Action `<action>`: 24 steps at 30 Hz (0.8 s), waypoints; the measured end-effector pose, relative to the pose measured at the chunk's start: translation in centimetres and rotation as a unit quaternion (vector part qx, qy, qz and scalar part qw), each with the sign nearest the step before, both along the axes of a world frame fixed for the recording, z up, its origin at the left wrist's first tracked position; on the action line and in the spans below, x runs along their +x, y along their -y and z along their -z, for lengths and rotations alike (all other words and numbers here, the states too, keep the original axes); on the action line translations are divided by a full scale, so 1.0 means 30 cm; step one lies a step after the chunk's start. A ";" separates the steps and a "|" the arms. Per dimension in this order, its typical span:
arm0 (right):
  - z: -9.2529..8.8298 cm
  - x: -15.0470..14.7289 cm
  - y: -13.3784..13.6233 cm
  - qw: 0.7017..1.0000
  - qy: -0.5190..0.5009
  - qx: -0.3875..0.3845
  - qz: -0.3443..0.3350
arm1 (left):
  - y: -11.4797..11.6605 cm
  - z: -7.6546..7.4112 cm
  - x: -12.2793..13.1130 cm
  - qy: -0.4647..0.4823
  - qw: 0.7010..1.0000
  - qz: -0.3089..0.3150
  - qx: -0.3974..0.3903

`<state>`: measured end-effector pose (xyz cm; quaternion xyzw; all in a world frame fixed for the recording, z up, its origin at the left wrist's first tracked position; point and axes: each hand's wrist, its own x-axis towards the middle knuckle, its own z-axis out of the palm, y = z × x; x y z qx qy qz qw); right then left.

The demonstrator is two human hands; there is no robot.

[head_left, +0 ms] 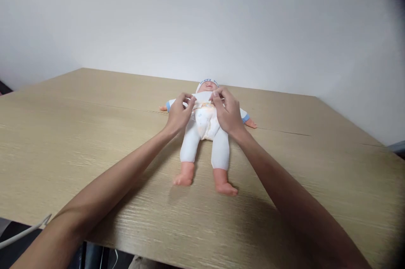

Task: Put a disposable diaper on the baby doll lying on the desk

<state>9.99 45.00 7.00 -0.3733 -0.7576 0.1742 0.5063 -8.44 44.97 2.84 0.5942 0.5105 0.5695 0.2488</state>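
Observation:
A baby doll (189,144) lies on its back with its feet toward me, in a white outfit with blue cuffs and a white cap with blue lettering. Around its hips is a white diaper (207,122) with a pale orange print at the waist. My left hand (181,113) is at the waist on the left, thumb and fingers pinched together. Opposite it, my right hand (228,110) has a similar pinch near the doll's chest. White cloth shows between the fingertips, but I cannot make out what either hand grips.
The doll rests on a light wooden table (79,134) with a thin seam running across it. Behind the far edge rises a pale wall or panel (190,20). A white cable (25,232) hangs at the near left edge.

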 end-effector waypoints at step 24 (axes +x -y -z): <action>0.221 0.102 0.278 0.943 0.301 -0.056 0.128 | 0.166 0.120 -0.025 -0.228 0.964 0.138 -0.018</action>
